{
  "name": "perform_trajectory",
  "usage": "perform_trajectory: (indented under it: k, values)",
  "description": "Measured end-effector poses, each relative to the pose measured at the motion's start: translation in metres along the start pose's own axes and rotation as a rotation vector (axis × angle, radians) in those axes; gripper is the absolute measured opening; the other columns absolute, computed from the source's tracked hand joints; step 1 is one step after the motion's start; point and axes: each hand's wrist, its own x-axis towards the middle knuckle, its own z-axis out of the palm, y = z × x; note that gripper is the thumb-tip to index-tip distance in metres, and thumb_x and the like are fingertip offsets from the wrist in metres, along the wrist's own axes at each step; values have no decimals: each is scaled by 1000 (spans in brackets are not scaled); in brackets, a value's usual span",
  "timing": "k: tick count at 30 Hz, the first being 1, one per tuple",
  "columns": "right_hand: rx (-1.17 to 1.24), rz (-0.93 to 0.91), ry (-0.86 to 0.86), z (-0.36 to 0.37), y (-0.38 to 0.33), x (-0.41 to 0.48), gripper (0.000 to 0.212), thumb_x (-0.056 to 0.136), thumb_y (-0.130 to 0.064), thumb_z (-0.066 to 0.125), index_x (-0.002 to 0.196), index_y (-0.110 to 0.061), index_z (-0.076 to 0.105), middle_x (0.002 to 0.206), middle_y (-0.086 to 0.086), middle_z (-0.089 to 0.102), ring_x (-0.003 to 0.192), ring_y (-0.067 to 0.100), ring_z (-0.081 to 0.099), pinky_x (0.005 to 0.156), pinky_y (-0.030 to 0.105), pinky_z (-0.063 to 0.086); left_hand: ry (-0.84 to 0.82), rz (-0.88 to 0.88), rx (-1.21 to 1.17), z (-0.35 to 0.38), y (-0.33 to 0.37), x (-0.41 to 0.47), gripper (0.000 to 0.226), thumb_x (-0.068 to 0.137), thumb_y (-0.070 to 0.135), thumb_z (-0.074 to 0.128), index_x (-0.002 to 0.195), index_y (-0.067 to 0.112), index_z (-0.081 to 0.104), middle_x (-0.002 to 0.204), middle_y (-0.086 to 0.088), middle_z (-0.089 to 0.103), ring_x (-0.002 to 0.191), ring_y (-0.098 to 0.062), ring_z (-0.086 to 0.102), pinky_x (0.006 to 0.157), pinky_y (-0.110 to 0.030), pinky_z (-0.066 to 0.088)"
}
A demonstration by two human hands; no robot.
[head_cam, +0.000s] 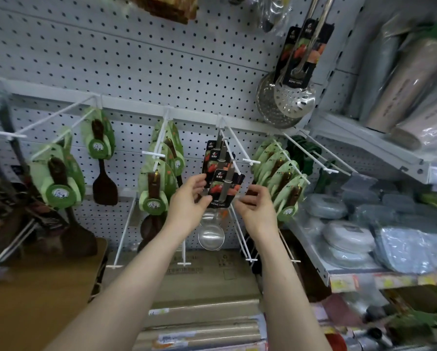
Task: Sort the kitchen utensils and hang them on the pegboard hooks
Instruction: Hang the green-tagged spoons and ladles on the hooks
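Your left hand [187, 201] and right hand [256, 202] pinch opposite edges of the black-carded ladle [226, 188], seemingly threaded at the front of its hook [250, 162] on the pegboard [136, 59]. You're mid-hanging; next, slide it back, then release.

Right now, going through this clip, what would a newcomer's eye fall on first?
The left hand and right hand meet at centre frame, pinching the side edges of a black-carded ladle in front of matching cards hanging behind it. Green-carded wooden spatulas hang in clusters on either side. Shiny perforated skimmers hang at upper right on the pegboard.
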Motion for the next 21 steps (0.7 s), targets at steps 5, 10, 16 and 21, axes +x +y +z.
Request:
perform_trajectory:
  k: [5, 10, 16, 21]
  values:
    - [-25, 40, -87, 6, 20, -25, 22, 87, -10, 70, 98, -27, 62, 94, -4, 68, 90, 15, 67, 92, 43, 55, 20, -72, -3, 1, -10, -40, 41, 89, 4, 66, 128, 16, 59, 118, 7, 63, 104, -1, 59, 90, -8, 45]
    - [23, 61, -216, 29, 44, -52, 27, 86, 0, 68, 86, -27, 66, 85, 1, 68, 84, 21, 66, 91, 51, 55, 63, -105, 87, -9, -36, -81, 27, 89, 9, 67, 110, 26, 69, 101, 15, 69, 93, 6, 63, 84, -12, 49]
    - [4, 112, -324, 59, 62, -78, 25, 88, -1, 69, 84, -26, 67, 83, -2, 68, 79, 15, 64, 85, 39, 57, 137, -186, 97, -39, -62, -113, 27, 89, 2, 66, 103, 25, 69, 97, 11, 71, 93, -5, 67, 88, -22, 52]
    - [29, 144, -334, 83, 53, -78, 21, 90, -1, 66, 89, -22, 66, 91, 5, 69, 86, 21, 66, 84, 36, 58, 175, -218, 96, -68, -80, -107, 26, 89, 3, 66, 108, 20, 70, 103, 8, 72, 93, -2, 66, 87, -18, 51]
